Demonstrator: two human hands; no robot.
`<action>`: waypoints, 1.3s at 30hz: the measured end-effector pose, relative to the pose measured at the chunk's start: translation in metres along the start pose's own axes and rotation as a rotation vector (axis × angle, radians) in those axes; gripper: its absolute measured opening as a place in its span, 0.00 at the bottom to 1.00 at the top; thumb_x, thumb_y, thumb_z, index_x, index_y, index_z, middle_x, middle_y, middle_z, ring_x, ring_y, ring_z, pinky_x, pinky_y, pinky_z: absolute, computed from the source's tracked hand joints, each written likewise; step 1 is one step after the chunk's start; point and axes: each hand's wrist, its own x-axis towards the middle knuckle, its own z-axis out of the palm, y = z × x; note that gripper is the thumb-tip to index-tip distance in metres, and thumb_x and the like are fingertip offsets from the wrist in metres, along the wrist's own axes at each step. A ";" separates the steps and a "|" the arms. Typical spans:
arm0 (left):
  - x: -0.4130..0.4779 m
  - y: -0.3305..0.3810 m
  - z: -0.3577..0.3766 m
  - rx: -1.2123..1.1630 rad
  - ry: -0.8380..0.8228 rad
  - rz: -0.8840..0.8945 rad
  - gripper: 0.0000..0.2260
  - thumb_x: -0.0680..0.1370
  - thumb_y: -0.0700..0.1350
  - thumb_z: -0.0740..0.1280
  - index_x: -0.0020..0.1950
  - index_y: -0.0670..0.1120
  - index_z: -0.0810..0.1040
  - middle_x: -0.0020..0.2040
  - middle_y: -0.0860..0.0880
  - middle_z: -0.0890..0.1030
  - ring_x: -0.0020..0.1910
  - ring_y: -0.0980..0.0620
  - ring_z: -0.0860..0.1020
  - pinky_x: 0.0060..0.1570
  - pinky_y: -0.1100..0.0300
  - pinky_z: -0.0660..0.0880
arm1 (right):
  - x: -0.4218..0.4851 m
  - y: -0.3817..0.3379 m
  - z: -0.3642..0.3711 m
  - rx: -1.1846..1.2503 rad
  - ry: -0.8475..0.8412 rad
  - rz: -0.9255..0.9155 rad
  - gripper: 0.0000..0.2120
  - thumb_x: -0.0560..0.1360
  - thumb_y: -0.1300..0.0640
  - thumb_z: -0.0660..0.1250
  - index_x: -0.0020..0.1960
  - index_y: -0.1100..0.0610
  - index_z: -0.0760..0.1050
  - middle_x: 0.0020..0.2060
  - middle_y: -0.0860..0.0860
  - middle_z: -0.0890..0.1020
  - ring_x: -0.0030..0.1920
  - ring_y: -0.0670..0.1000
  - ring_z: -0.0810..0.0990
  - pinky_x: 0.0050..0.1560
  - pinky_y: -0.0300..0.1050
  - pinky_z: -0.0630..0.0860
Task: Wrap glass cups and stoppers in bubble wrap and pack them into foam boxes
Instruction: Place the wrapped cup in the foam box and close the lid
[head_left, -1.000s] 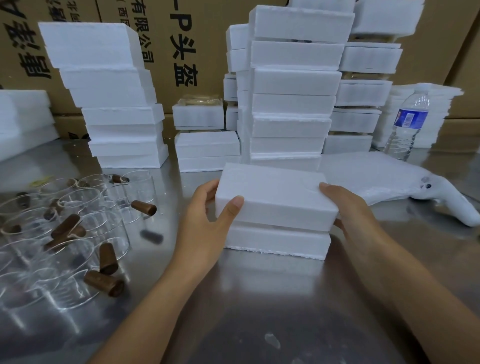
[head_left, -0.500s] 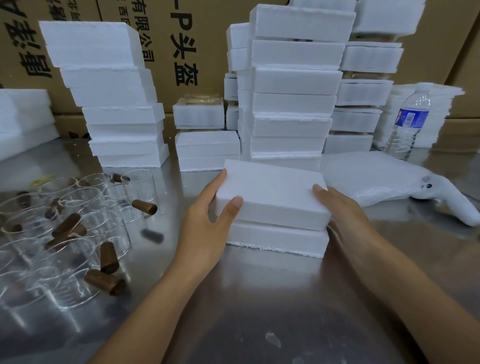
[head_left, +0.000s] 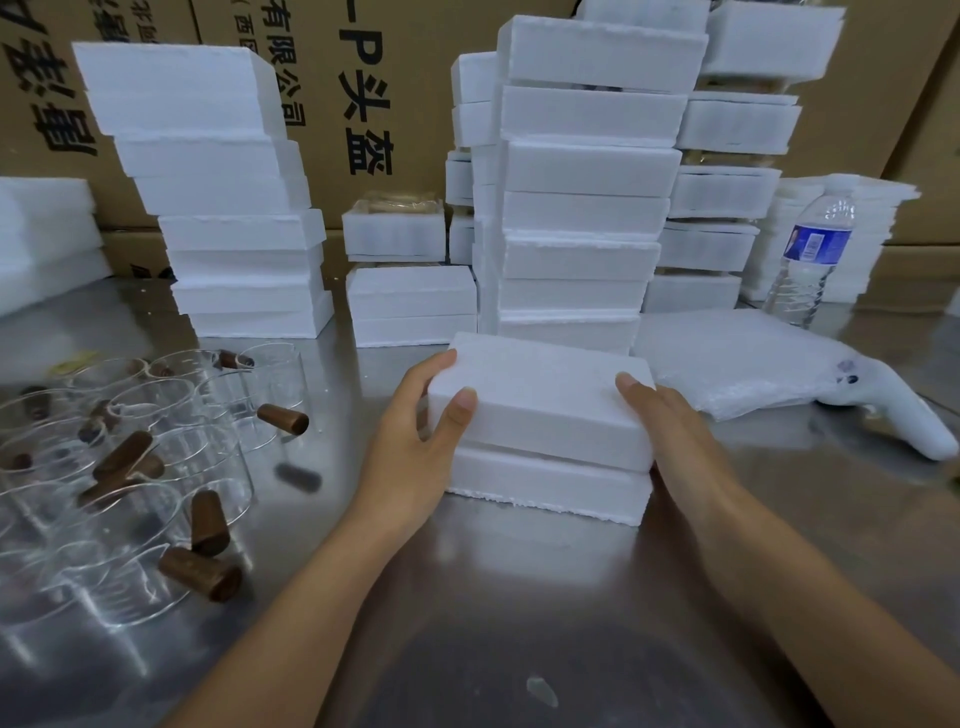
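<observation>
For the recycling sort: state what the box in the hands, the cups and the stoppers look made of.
Box: white expanded foam, matte, grainy, crumbly edges. Cups: apparently clear glass, glossy, bright rim glints. Stoppers: brown, matte, likely wood.
</observation>
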 end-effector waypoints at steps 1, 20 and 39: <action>0.001 0.000 0.000 0.000 -0.002 -0.002 0.17 0.71 0.63 0.60 0.60 0.67 0.68 0.65 0.48 0.75 0.65 0.42 0.71 0.58 0.64 0.70 | 0.000 0.000 0.000 0.001 0.006 0.009 0.14 0.73 0.38 0.62 0.55 0.43 0.71 0.46 0.37 0.78 0.40 0.35 0.78 0.38 0.34 0.68; -0.003 0.001 -0.004 -0.027 -0.053 -0.078 0.11 0.76 0.56 0.61 0.57 0.66 0.68 0.64 0.56 0.74 0.66 0.52 0.70 0.68 0.49 0.67 | 0.002 0.003 0.002 -0.046 0.032 0.085 0.17 0.73 0.43 0.65 0.57 0.50 0.68 0.47 0.44 0.77 0.46 0.44 0.77 0.40 0.41 0.68; -0.001 0.005 -0.006 -0.125 0.018 -0.062 0.06 0.78 0.51 0.63 0.52 0.57 0.78 0.54 0.65 0.78 0.48 0.74 0.74 0.47 0.80 0.68 | 0.003 0.001 0.000 -0.071 -0.017 0.082 0.14 0.72 0.45 0.66 0.53 0.52 0.76 0.45 0.47 0.82 0.41 0.45 0.81 0.37 0.40 0.69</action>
